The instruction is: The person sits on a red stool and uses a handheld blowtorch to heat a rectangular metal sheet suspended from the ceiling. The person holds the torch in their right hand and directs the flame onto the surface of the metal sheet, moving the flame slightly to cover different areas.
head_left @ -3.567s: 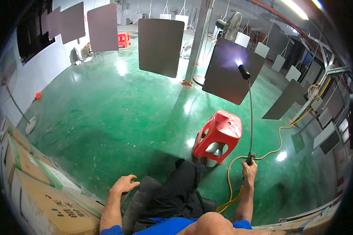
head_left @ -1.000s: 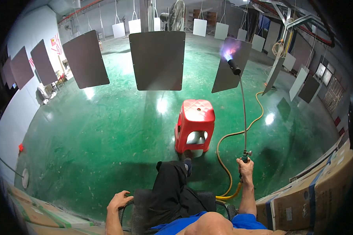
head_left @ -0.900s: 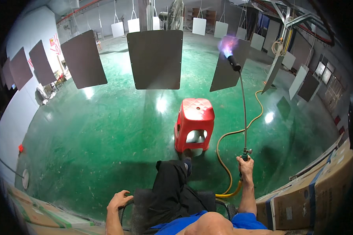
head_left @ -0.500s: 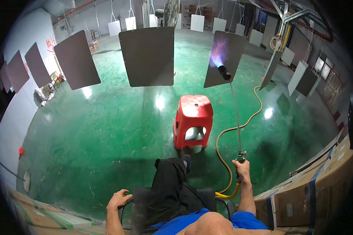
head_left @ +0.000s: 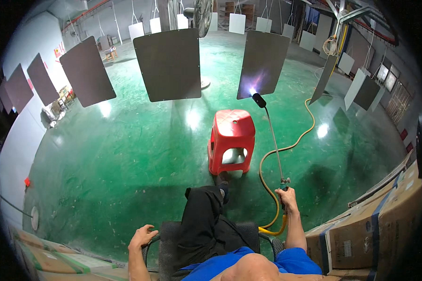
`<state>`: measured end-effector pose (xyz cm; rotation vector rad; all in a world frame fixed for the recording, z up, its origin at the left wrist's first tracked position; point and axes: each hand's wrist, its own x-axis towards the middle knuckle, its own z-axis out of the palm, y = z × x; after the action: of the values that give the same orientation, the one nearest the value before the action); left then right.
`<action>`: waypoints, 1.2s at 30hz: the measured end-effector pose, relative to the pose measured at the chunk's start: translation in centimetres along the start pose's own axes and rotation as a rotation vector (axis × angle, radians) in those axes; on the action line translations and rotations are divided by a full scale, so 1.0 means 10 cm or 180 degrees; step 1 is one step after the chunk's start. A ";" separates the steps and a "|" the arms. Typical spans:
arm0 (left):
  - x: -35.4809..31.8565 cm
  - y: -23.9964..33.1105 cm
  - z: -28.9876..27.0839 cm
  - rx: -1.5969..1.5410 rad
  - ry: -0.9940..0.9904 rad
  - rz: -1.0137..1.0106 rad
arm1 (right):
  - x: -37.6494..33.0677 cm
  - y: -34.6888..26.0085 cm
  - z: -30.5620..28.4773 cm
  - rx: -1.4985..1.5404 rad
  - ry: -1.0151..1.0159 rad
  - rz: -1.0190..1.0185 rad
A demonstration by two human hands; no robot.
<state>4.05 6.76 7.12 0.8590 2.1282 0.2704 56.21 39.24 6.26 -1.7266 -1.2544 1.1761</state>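
My right hand (head_left: 287, 197) is closed round the handle of a long gas torch (head_left: 274, 139). Its black burner head (head_left: 259, 100) points up and left, throwing a blue-purple flame (head_left: 252, 90) against the lower part of a dark hanging panel (head_left: 265, 61). From the handle a yellow hose (head_left: 261, 173) curves over the floor. At the lower left, my left hand (head_left: 143, 235) lies loosely over the chair armrest (head_left: 151, 242), its fingers apart and holding nothing.
A red plastic stool (head_left: 233, 124) stands before my outstretched leg. More dark panels (head_left: 168, 65) hang in a curved row, with pale ones behind. A standing fan (head_left: 202, 18) is at the back. Cardboard boxes (head_left: 349, 243) flank me on both sides.
The torch head has moved left and down, to the panel's lower edge, and the flame looks shorter. The nearest hanging panels have shifted left. My left hand stays on the armrest.
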 end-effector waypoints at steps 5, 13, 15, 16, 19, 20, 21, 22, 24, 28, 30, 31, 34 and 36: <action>-0.02 0.03 -0.01 -0.0058 -0.0017 -0.0013 | 0.21 0.09 -0.02 0.0141 0.0087 0.0133; 0.03 -0.05 0.02 -0.0083 0.0081 0.0088 | 0.51 0.15 -0.12 0.0326 0.0105 0.0262; 0.05 -0.10 0.04 -0.0101 0.0094 0.0099 | 0.56 0.11 -0.12 0.0406 0.0079 0.0295; 0.06 -0.12 0.04 -0.0109 0.0100 0.0105 | 0.57 0.09 -0.13 0.0442 0.0117 0.0286; 0.03 -0.03 0.02 -0.0140 0.0035 0.0027 | 0.58 -0.03 -0.14 0.0546 0.0201 0.0244; 0.04 -0.05 0.02 -0.0134 0.0048 0.0041 | 0.60 -0.07 -0.15 0.0576 0.0199 0.0227; 0.06 -0.08 0.03 -0.0127 0.0062 0.0055 | 0.62 -0.11 -0.15 0.0605 0.0197 0.0211; 0.08 -0.10 0.04 -0.0120 0.0076 0.0069 | 0.64 -0.15 -0.16 0.0644 0.0195 0.0152; 0.06 -0.09 0.03 -0.0124 0.0044 0.0057 | 0.65 -0.28 -0.17 0.0711 0.0181 0.0037; 0.03 -0.04 0.01 -0.0056 0.0054 -0.0044 | 0.66 -0.58 -0.21 0.0737 0.0176 -0.0178; 0.03 -0.03 0.01 -0.0107 0.0032 -0.0013 | 0.66 -0.70 -0.23 0.0786 0.0121 -0.0246; 0.02 -0.03 0.00 -0.0132 0.0022 0.0004 | 0.66 -0.75 -0.24 0.0802 0.0096 -0.0283; 0.00 -0.01 -0.01 -0.0157 -0.0002 -0.0027 | 0.58 -0.90 -0.20 0.0823 0.0078 -0.0390; 0.01 -0.03 0.00 -0.0148 0.0013 0.0015 | 0.54 -0.92 -0.19 0.0765 0.0073 -0.0511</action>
<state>3.83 6.63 6.90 0.8372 2.1157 0.3231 55.67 47.08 13.72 -1.4337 -1.1629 1.1574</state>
